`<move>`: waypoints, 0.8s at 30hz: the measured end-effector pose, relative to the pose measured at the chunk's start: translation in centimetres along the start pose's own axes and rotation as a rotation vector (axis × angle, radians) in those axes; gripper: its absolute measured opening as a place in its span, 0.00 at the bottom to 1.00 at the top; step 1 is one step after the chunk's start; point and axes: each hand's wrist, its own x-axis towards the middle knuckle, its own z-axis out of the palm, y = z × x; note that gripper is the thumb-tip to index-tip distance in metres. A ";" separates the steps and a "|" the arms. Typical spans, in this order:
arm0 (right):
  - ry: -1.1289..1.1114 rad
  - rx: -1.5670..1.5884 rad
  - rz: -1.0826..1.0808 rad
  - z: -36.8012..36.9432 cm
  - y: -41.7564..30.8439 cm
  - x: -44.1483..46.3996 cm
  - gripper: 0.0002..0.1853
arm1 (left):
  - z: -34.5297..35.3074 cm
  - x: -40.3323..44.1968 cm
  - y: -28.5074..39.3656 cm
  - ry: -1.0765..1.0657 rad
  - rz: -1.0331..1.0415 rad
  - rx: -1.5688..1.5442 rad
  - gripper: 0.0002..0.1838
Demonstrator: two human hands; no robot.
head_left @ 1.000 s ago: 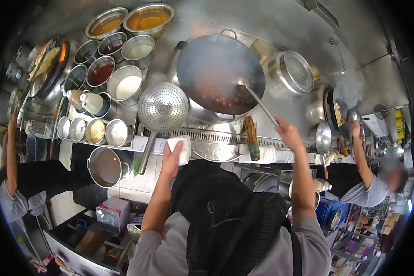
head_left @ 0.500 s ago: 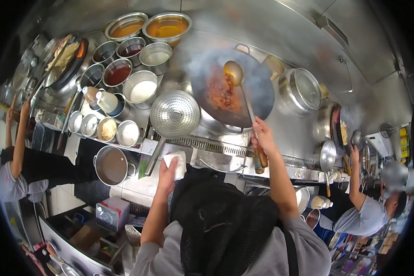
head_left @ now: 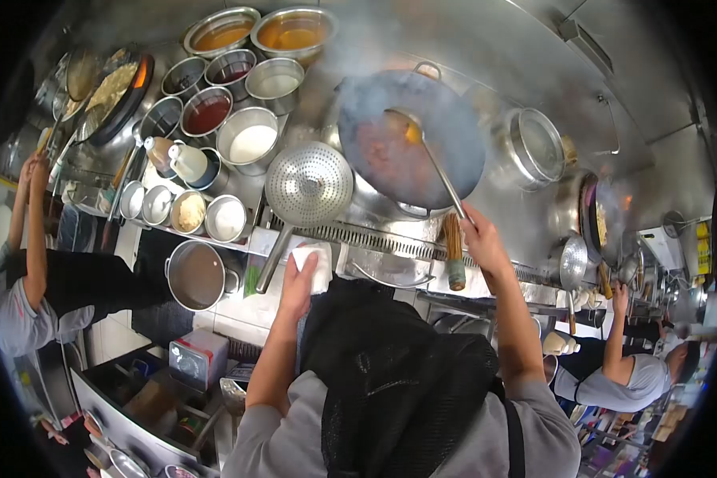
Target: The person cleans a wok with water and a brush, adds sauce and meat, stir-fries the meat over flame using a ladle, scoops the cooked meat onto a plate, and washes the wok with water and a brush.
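Note:
My right hand is closed around the handle of a ladle. The ladle's bowl is down in a large dark wok, over reddish-brown food partly veiled by steam. My left hand grips a folded white cloth near the stove's front edge. Just beyond the cloth lies a perforated strainer, its handle pointing toward me. A bamboo wok brush stands below the wok, left of my right hand.
Metal pots of sauces and two bowls of amber liquid are at the back left. A pot of brownish liquid is lower left. Stacked pans sit right of the wok. One co-worker is at left, another at right.
My right hand has moved slightly right with the ladle, whose bowl now sits lower among the food. More steam hides the food. My left hand still holds the cloth.

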 end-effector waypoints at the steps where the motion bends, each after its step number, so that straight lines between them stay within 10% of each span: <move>1: 0.036 -0.046 -0.092 0.1 0.3 -1.5 0.27 | 0.1 -0.1 0.0 0.007 -0.008 0.001 0.29; 24: -0.052 -0.165 0.068 -3.7 -3.9 -9.0 0.24 | 1.1 -0.5 -0.8 -0.004 -0.040 -0.034 0.29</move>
